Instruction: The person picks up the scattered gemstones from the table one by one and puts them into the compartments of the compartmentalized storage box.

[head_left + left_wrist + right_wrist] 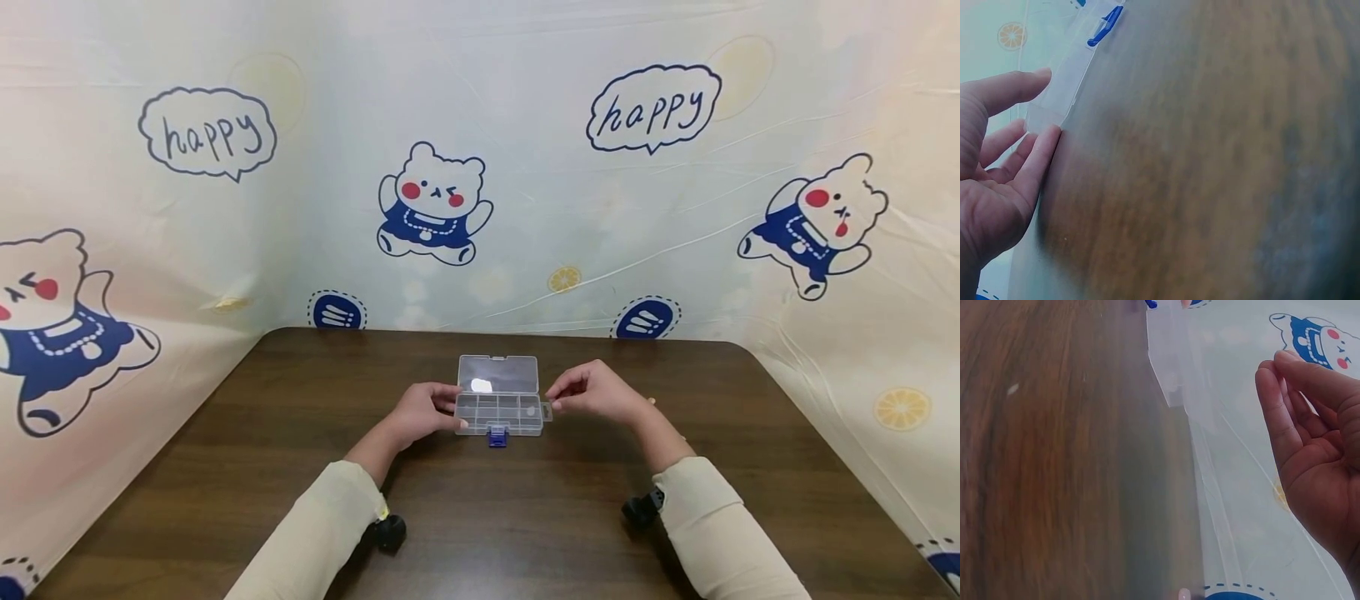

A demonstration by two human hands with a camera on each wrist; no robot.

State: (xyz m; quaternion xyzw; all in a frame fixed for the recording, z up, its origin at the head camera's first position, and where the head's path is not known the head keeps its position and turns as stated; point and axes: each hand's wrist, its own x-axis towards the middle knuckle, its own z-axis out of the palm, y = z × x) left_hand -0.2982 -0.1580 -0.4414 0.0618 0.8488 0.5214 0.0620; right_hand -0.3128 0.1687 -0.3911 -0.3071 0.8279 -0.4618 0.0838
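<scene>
A clear plastic compartment box (498,414) lies with its lid (498,374) raised at the back and its blue latch (497,437) facing me. My left hand (423,411) holds the box's left end, thumb at the front corner; the left wrist view shows the thumb and fingers on either side of that end. Close to the right end, by the hanging tab (547,412), is my right hand (596,392). Its thumb and fingertips meet in the right wrist view; whether something tiny is between them is hidden. A small pale round piece (531,411) shows in a right compartment.
Small pale bits (652,401) lie near my right wrist on the brown wooden table (495,517). Another pale bit (1184,592) appears low in the right wrist view. A printed cloth (525,200) hangs behind the table and along its sides.
</scene>
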